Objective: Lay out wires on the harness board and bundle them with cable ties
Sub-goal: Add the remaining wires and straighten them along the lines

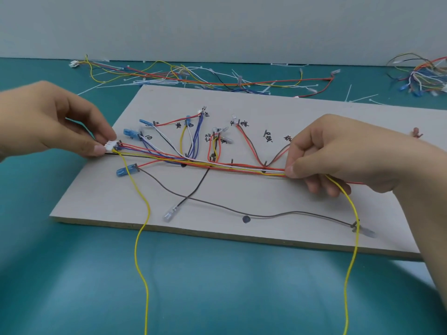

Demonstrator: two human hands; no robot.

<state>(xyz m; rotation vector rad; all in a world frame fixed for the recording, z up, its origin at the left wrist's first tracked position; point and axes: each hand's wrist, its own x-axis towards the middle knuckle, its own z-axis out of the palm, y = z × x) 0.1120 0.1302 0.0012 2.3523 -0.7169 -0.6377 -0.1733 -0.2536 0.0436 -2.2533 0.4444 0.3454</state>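
Desk [217, 291]: one, teal, meeting a plain grey wall [217, 25]
Harness board [242, 204]: one, pale, mid-frame, handwritten labels
Loose wires [193, 78]: two heaps, upper centre and upper right, among white cable ties [362, 97]
Left hand [53, 122]: pinches one white connector [111, 145], board's left edge
Right hand [338, 153]: pinches wire bundle [229, 166], centre right
Yellow wire [142, 250]: two strands dropping past board's front edge

Bare to the wrist on the left hand [55, 119]; bare past the wrist and along the forearm on the right hand [338, 151]. Nails trimmed short, plain on both thumbs. Blurred toward both wrists.
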